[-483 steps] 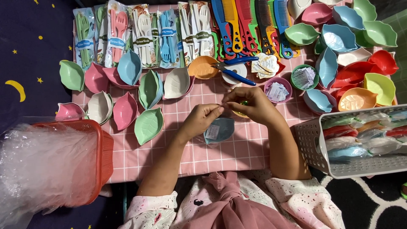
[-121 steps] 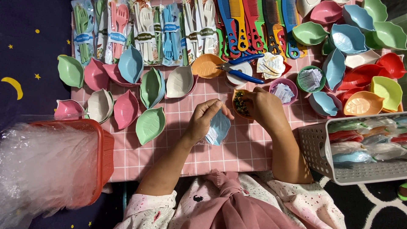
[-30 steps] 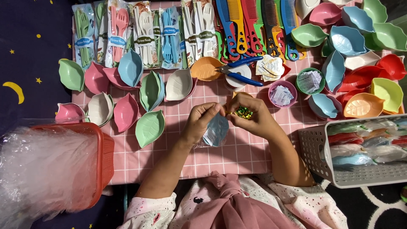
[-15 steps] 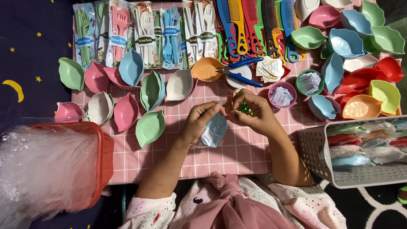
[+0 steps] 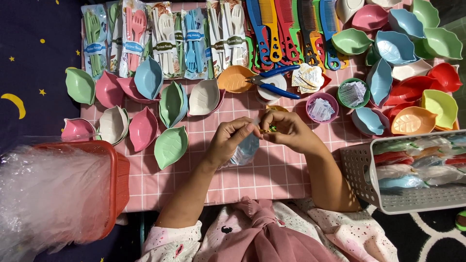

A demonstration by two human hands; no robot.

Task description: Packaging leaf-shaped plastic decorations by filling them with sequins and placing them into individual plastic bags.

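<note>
Both hands meet above the middle of the counter (image 5: 272, 174), which carries a pink checked cloth. The left hand (image 5: 228, 140) has its fingers (image 5: 245, 128) closed on the top edge of a clear plastic-wrapped pale blue dish (image 5: 244, 149), which hangs below the palm, just above the cloth. The right hand (image 5: 286, 131) has its fingers pinched shut around a small gold and green item (image 5: 270, 128); what the item is cannot be told. The fingertips of the two hands touch at this item. Leaf-shaped dishes (image 5: 171, 145) in green, pink, cream and blue lie to the left of the hands. Packaged cutlery sets (image 5: 160, 36) and coloured combs (image 5: 291, 29) line the far edge. Blue-handled pliers (image 5: 274, 82) rest across an orange dish (image 5: 235, 78) just beyond the hands. A grey perforated basket (image 5: 361, 170) of wrapped dishes stands to the right, and a red basket (image 5: 119, 179) of clear plastic film to the left.
</note>
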